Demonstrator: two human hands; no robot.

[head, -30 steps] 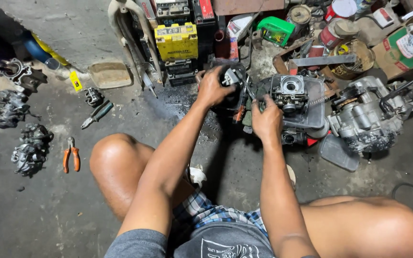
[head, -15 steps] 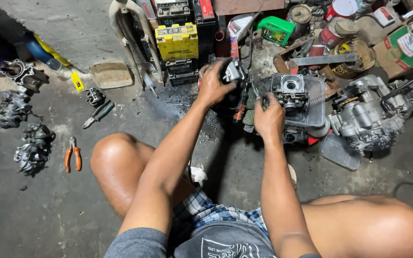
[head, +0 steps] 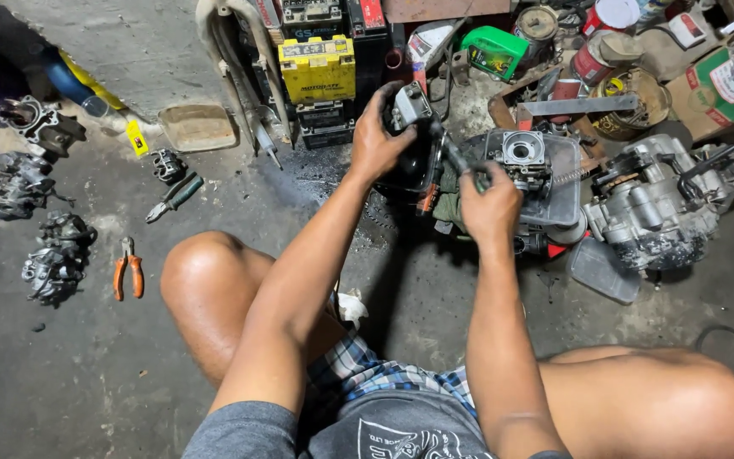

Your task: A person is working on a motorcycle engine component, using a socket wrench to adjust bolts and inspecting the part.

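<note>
Small grey metal part (head: pixel 409 104) + thin dark tool (head: pixel 454 157), both held up over floor.
Part: boxy, pale grey, tilted, gripped in left hand (head: pixel 377 140). Tool: slim shaft w/ greenish handle, in right hand (head: pixel 491 206), tip angled up-left toward part.

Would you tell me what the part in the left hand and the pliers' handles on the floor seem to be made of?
The small engine part in the left hand looks like cast metal: dull grey, blocky, faintly shiny. The pliers have orange handles, probably plastic or rubber sleeves over dark steel jaws.
</note>
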